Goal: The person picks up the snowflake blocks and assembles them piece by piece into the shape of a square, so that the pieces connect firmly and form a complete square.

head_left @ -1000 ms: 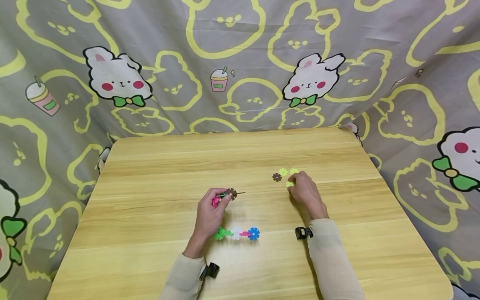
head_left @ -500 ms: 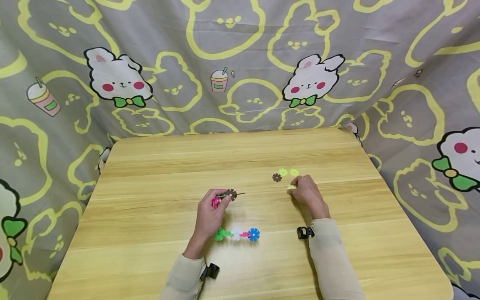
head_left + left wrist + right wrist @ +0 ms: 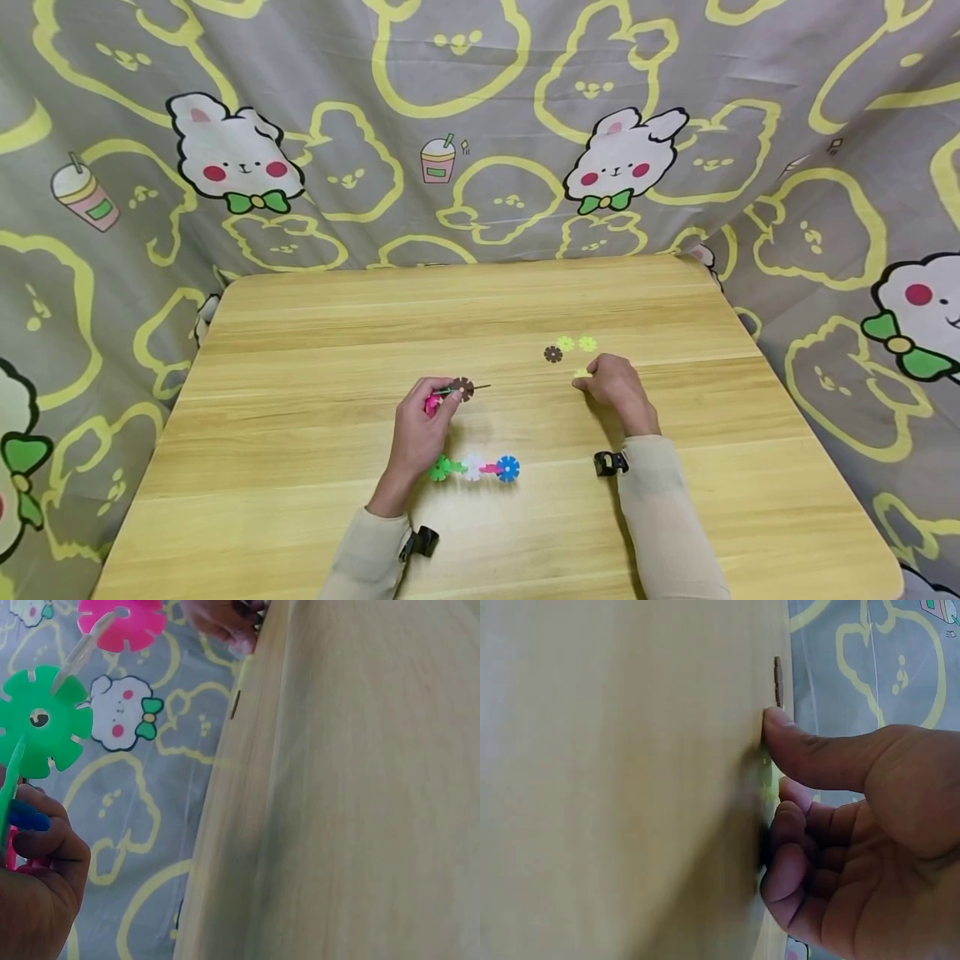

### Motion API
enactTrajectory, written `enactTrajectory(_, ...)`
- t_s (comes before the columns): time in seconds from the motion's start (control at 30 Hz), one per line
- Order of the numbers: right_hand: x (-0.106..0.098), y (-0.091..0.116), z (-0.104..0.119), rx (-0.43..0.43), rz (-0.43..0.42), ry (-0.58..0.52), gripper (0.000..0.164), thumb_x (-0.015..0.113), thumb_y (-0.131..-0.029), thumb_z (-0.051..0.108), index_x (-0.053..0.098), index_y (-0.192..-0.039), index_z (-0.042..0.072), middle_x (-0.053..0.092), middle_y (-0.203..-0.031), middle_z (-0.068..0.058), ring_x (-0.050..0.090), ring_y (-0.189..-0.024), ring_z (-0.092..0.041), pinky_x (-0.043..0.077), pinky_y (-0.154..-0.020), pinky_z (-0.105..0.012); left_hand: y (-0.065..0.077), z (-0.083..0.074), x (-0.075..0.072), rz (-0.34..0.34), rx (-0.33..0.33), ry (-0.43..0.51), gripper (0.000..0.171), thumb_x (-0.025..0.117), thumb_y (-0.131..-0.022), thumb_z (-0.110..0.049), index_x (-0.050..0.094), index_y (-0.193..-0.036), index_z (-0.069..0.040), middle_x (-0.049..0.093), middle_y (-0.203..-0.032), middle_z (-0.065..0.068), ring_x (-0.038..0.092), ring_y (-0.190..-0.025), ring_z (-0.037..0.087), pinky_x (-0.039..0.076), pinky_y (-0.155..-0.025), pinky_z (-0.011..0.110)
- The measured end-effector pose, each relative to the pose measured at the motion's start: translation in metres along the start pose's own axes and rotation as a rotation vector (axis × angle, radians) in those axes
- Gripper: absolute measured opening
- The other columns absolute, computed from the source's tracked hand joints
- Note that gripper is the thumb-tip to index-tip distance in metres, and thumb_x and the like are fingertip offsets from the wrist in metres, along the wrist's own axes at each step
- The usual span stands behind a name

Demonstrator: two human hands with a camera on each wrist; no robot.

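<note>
Holds with the left hand (image 3: 422,421) one interlocked cluster (image 3: 467,382), too hidden to count, just beyond the row (image 3: 472,467) of five visible linked discs: two green, one white, one pink, one blue. Touches with the right hand (image 3: 617,387), bent at the fingers, one yellow disc (image 3: 580,373), beyond and right of the row; cannot tell whether pinched. Counts, farther beyond the row on the desk (image 3: 300,500), two loose yellow discs (image 3: 588,343) and one brown disc (image 3: 549,354).
</note>
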State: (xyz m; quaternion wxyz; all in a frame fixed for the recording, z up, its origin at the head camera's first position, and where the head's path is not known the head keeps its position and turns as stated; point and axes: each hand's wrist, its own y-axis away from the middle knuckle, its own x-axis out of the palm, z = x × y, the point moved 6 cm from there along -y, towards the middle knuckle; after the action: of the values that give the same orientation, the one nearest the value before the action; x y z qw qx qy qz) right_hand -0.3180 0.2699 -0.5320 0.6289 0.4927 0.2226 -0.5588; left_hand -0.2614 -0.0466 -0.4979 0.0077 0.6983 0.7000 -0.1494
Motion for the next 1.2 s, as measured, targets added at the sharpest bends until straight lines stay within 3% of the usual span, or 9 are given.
enactTrajectory(0.17,-0.001,-0.002,0.003,-0.030,0.012,0.028,0.040,0.070,-0.088,0.030,0.065,-0.112,-0.001,0.063,-0.121,-0.021,0.060,-0.105,-0.034,0.049,-0.089,-0.045,0.000,0.001,0.000,-0.001,0.000,0.004,0.014,0.065,-0.093,-0.016,0.068,-0.105,-0.011,0.066,-0.097,0.004,0.049,-0.064,0.010,0.039,-0.052,0.019)
enactTrajectory(0.3,-0.001,-0.001,0.004,-0.023,0.009,0.001,0.037,0.072,-0.087,0.029,0.058,-0.107,0.001,0.062,-0.110,-0.018,0.057,-0.093,-0.028,0.048,-0.080,-0.041,0.000,0.001,-0.001,-0.002,-0.001,0.004,0.014,0.065,-0.093,-0.016,0.068,-0.105,-0.011,0.066,-0.098,0.004,0.050,-0.065,0.010,0.040,-0.052,0.019)
enactTrajectory(0.4,-0.001,0.000,0.004,-0.032,-0.003,-0.019,0.041,0.073,-0.086,0.030,0.053,-0.111,0.003,0.061,-0.111,-0.019,0.057,-0.096,-0.030,0.048,-0.081,-0.042,0.000,0.002,-0.001,-0.003,-0.007,0.005,0.014,0.065,-0.093,-0.016,0.068,-0.105,-0.011,0.066,-0.099,0.004,0.051,-0.066,0.010,0.040,-0.053,0.019)
enactTrajectory(0.6,0.004,0.006,0.015,-0.155,-0.096,-0.046,0.036,0.070,-0.089,0.031,0.066,-0.115,0.008,0.067,-0.113,-0.015,0.062,-0.103,-0.031,0.049,-0.088,-0.046,0.000,0.000,-0.005,-0.018,-0.014,-0.003,0.015,0.066,-0.092,-0.017,0.068,-0.105,-0.010,0.067,-0.100,0.004,0.053,-0.069,0.010,0.042,-0.055,0.019)
enactTrajectory(0.73,0.006,0.013,0.031,-0.221,-0.148,-0.104,0.024,0.065,-0.092,0.033,0.071,-0.108,0.016,0.071,-0.099,-0.007,0.063,-0.091,-0.024,0.050,-0.082,-0.041,0.000,0.000,-0.008,-0.028,-0.025,-0.010,0.016,0.067,-0.092,-0.017,0.068,-0.106,-0.010,0.065,-0.096,0.004,0.049,-0.066,0.010,0.041,-0.053,0.019)
enactTrajectory(0.9,0.009,0.028,0.064,-0.359,-0.147,-0.233,0.024,0.059,-0.097,0.027,0.066,-0.115,0.012,0.068,-0.082,-0.005,0.059,-0.073,-0.017,0.048,-0.068,-0.032,0.000,0.001,-0.010,-0.041,-0.054,-0.034,0.017,0.067,-0.091,-0.015,0.068,-0.107,-0.010,0.062,-0.091,0.006,0.046,-0.063,0.009,0.038,-0.053,0.018)
enactTrajectory(1.0,0.011,0.041,0.085,-0.440,-0.090,-0.397,0.025,0.059,-0.097,0.017,0.060,-0.120,0.008,0.067,-0.081,-0.009,0.064,-0.073,-0.025,0.053,-0.066,-0.035,0.000,-0.003,-0.010,-0.052,-0.061,-0.048,0.018,0.066,-0.091,-0.012,0.068,-0.109,-0.007,0.063,-0.092,0.008,0.046,-0.064,0.009,0.038,-0.053,0.018)
enactTrajectory(1.1,0.014,0.052,0.101,-0.503,-0.031,-0.547,0.026,0.061,-0.095,0.010,0.057,-0.121,0.008,0.068,-0.084,-0.011,0.067,-0.078,-0.034,0.057,-0.069,-0.043,0.002,-0.020,-0.012,-0.054,-0.047,-0.052,0.019,0.065,-0.091,-0.007,0.067,-0.109,-0.002,0.063,-0.093,0.010,0.045,-0.065,0.008,0.038,-0.054,0.018)
enactTrajectory(1.2,0.014,0.062,0.114,-0.562,-0.004,-0.610,0.025,0.060,-0.095,0.008,0.058,-0.119,0.008,0.066,-0.083,-0.011,0.067,-0.075,-0.033,0.056,-0.070,-0.047,0.004,-0.035,-0.013,-0.051,-0.025,-0.056,0.019,0.064,-0.091,-0.005,0.066,-0.109,0.001,0.062,-0.090,0.012,0.043,-0.064,0.006,0.037,-0.053,0.018)
